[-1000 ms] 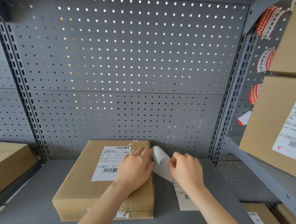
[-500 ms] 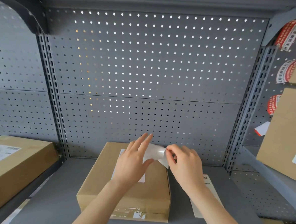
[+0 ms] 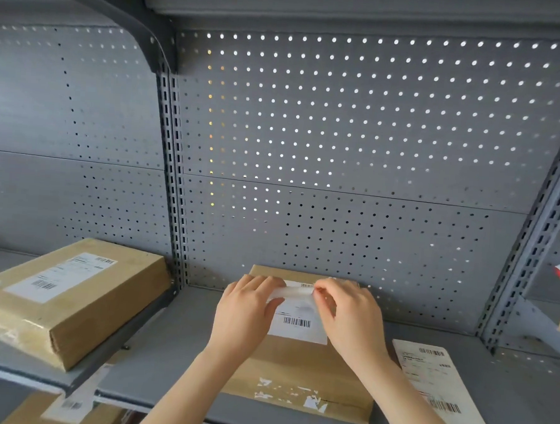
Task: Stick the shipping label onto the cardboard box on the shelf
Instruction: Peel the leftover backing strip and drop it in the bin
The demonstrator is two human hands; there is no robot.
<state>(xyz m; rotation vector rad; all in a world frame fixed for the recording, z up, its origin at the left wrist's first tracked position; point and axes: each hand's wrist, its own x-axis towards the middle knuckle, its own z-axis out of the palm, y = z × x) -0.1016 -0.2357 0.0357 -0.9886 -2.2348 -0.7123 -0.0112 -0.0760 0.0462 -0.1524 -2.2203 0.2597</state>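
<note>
This looks like a parcel storeroom or small shipping warehouse, fitted with grey metal racking: a perforated back panel runs behind the bay, slotted uprights divide it from the bays to the left and right, and a bracket at the upper left carries the shelf above. On the grey shelf sit sealed cardboard boxes bearing white barcoded shipping labels, one in the near middle and another in the bay to the left. A loose sheet printed with barcodes lies flat at the near right, and more labelled cartons show on the level below.
</note>
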